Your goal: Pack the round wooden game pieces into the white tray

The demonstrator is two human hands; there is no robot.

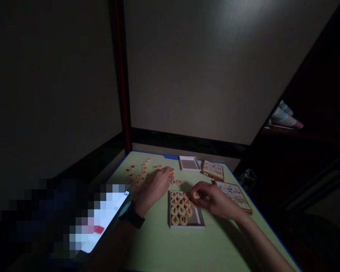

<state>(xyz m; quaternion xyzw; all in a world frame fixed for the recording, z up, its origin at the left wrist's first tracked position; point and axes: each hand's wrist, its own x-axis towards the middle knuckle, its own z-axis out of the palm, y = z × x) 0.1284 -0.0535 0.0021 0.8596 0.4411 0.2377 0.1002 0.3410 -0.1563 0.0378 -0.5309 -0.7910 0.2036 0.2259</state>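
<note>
My right hand (212,198) pinches a round wooden Chinese chess piece (196,195) with a red character, over the right side of an open box tray (187,227). Rows of similar pieces (181,211), marked black or red, lie flat in the tray's left part. Bare brown bottom shows at the tray's lower right. Farther off, my left hand (158,184) reaches into loose pieces (138,176) scattered on the green table (155,245). Its fingers are bent down around a red-marked piece (172,174); the fingertips are partly hidden.
An open white box tray (189,163) lies near the table's far edge. To its right are two printed box lids (213,170). A lit screen (107,215) stands at the left. Shoes (286,117) rest on a shelf at the far right.
</note>
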